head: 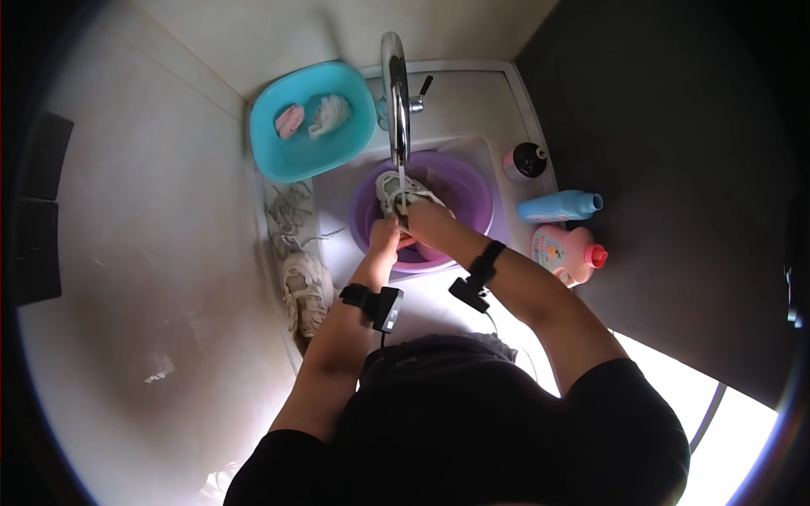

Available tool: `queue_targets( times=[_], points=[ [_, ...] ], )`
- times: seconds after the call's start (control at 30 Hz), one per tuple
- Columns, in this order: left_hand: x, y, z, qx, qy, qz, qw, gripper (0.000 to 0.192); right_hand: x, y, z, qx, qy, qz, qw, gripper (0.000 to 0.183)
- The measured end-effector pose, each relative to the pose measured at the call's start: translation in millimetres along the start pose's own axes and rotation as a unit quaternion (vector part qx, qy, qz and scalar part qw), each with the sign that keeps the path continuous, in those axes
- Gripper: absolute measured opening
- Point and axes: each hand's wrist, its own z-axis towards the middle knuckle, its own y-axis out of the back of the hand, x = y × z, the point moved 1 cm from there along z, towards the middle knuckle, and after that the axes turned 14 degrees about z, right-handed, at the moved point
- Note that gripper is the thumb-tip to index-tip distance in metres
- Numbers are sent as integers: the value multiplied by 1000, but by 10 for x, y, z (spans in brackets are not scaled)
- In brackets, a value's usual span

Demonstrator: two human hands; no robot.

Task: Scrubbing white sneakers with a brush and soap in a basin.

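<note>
A white sneaker (pixel 393 188) is held tilted over a purple basin (pixel 473 183), under a running stream of water (pixel 402 180) from the chrome faucet (pixel 398 95). My left hand (pixel 385 239) grips the sneaker's near side, with its thumb up along the edge. My right hand (pixel 429 220) is bent down at the shoe's opening. Its fingers are hidden, so whether it holds something there cannot be told. A patch of yellowish green shows inside the shoe by those fingers. Part of a pink thing (pixel 431 253) shows in the basin below my hands.
At the back left, a turquoise tub (pixel 310 155) holds a pink cloth (pixel 290 121) and a white cloth (pixel 330 115). Wet shoelaces (pixel 289 209) and another sneaker (pixel 305 291) lie along the left ledge. On the right are a dark-topped bottle (pixel 527 162), a blue bottle (pixel 557 206) and a pink jug (pixel 563 253).
</note>
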Motion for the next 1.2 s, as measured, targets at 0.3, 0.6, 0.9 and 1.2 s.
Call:
queue_targets(
  times=[0.3, 0.6, 0.9, 1.2],
  points=[
    [168, -23, 200, -30, 41, 13, 999, 34, 100, 6, -184, 44, -99, 55, 993, 26],
    [80, -24, 61, 10, 54, -66, 996, 39, -63, 188, -496, 73, -110, 40, 990, 27],
    [114, -17, 55, 13, 44, -43, 998, 37, -89, -311, 131, 25, -131, 68, 989, 24],
    [70, -3, 26, 16, 85, -80, 993, 37, 37, 68, -343, 88, -75, 92, 989, 29]
  ],
)
